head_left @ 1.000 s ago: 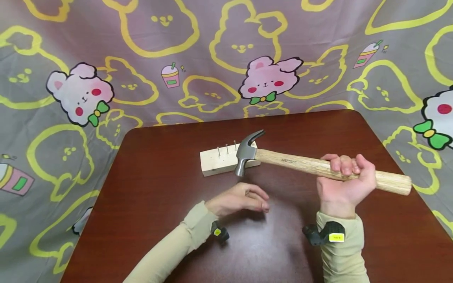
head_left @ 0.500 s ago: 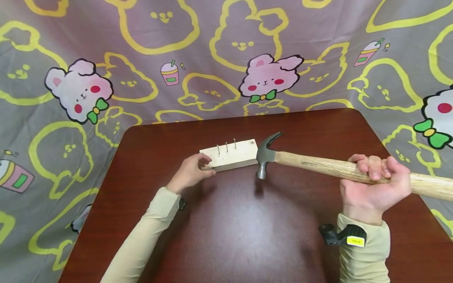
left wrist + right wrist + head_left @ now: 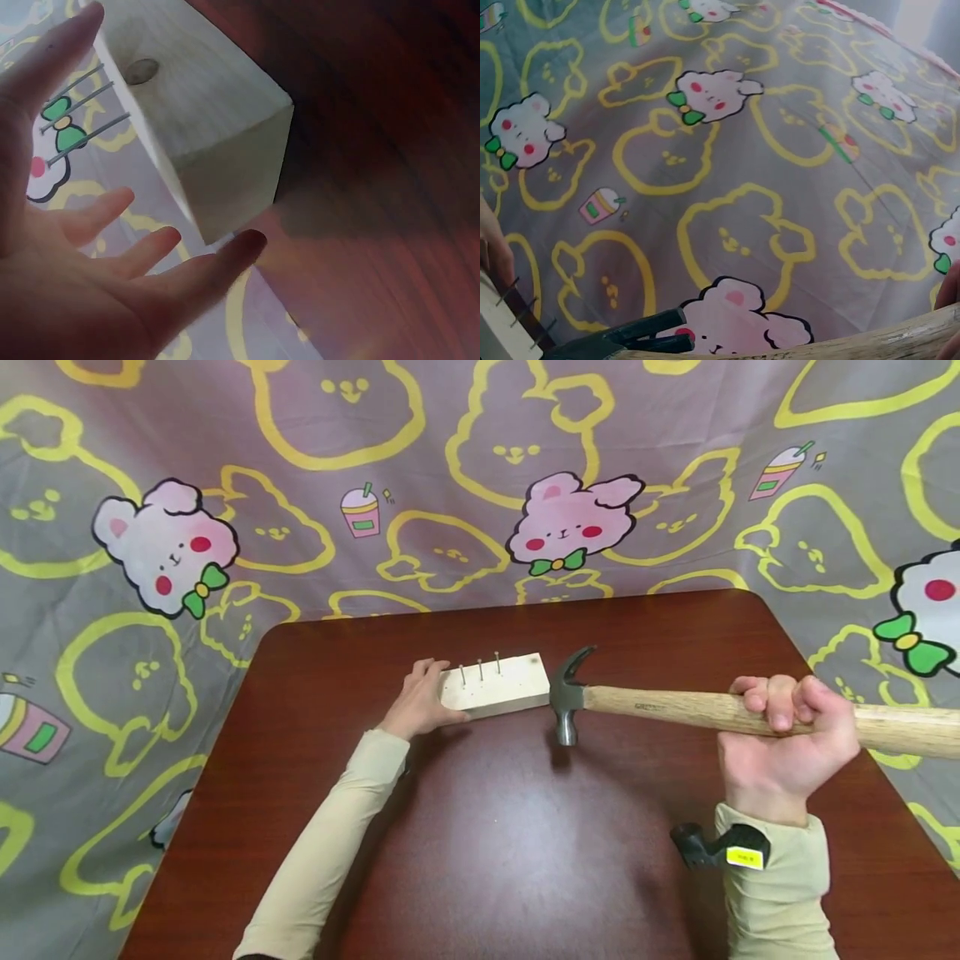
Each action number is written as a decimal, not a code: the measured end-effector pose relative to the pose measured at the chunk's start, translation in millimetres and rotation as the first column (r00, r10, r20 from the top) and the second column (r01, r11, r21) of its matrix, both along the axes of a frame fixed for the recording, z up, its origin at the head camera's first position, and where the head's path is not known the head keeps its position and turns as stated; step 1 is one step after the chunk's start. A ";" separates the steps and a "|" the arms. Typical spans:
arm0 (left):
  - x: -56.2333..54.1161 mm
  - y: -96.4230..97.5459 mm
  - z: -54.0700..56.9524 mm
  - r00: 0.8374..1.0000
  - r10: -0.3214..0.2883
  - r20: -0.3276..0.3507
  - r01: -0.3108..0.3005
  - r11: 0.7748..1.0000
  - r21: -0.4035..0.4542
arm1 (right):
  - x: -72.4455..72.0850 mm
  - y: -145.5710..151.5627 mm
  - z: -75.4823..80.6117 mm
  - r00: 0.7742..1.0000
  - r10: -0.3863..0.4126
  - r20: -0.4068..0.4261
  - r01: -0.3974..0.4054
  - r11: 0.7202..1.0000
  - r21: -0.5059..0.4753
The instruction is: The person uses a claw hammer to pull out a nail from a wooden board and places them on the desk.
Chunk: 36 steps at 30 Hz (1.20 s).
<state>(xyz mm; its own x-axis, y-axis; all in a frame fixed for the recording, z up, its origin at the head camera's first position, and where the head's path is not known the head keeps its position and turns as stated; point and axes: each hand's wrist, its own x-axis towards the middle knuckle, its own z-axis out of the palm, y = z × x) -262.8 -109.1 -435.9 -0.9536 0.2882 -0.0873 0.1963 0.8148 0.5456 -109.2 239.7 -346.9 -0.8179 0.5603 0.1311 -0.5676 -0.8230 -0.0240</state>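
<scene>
A pale wooden block (image 3: 498,687) lies on the table, with three nails (image 3: 480,670) standing upright in its top. My left hand (image 3: 420,702) is at the block's left end, thumb toward the near side and fingers toward the far side. In the left wrist view, the left hand's fingers (image 3: 217,274) are spread and extended around the block's end; firm contact is not visible. My right hand (image 3: 795,743) grips the wooden handle of a claw hammer (image 3: 660,706). The hammer's steel head hangs just right of the block, face down and claw up.
The dark reddish-brown table (image 3: 495,860) has rounded far corners. A grey cloth (image 3: 450,468) printed with cartoon rabbits hangs behind and at both sides. A camera mount (image 3: 720,846) is strapped to the right wrist.
My left hand has moved left and forward from the table's middle to the block's left end. The hammer has moved right, off from over the block, in my right hand. The block stays put.
</scene>
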 end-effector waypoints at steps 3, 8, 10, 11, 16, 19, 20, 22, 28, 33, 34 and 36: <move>-4.9 4.8 -2.3 1.000 -0.010 0.014 0.010 1.000 0.001 | -5.4 -3.8 0.6 1.000 -0.020 0.018 0.018 0.995 0.096; -9.9 9.5 -2.7 1.000 -0.013 0.028 0.014 1.000 -0.013 | -11.7 -8.5 1.4 0.999 -0.032 0.041 0.023 0.980 0.196; -11.7 10.1 -2.4 0.999 -0.032 0.013 0.032 0.999 -0.043 | -13.1 -9.5 1.9 1.000 0.002 0.027 -0.007 0.984 0.177; -12.6 10.3 -2.1 0.999 -0.044 0.005 0.044 0.997 -0.058 | -13.8 -10.2 1.9 1.000 0.009 0.019 -0.012 0.984 0.180; -15.1 8.8 -0.5 0.995 -0.094 -0.028 0.090 0.988 -0.125 | -18.4 -15.7 3.1 0.999 0.005 -0.036 0.006 0.954 0.300; -15.5 7.1 -0.4 0.993 -0.110 -0.036 0.104 0.985 -0.141 | -22.3 -19.6 4.5 0.994 0.032 -0.104 0.013 0.915 0.404; -15.6 6.7 -0.7 0.993 -0.112 -0.038 0.105 0.984 -0.140 | -23.8 -20.9 5.4 0.991 0.041 -0.124 0.018 0.898 0.440; -16.1 5.8 -1.6 0.991 -0.124 -0.049 0.116 0.983 -0.141 | -27.5 -24.1 8.5 0.989 0.041 -0.143 0.037 0.861 0.507; -17.0 6.5 -4.6 0.979 -0.188 -0.075 0.175 0.973 -0.150 | -41.4 -36.1 25.8 0.991 -0.119 -0.061 0.131 0.762 0.635; -15.5 12.1 -3.7 0.973 -0.218 -0.071 0.203 0.964 -0.173 | -53.3 -45.8 36.6 0.981 -0.179 -0.076 0.185 0.740 0.646; -15.0 13.4 -2.9 0.974 -0.219 -0.066 0.204 0.963 -0.174 | -55.7 -47.4 37.9 0.979 -0.183 -0.090 0.197 0.735 0.649; -14.6 15.8 -1.9 0.972 -0.226 -0.063 0.211 0.960 -0.182 | -60.1 -50.2 40.5 0.978 -0.173 -0.117 0.207 0.722 0.660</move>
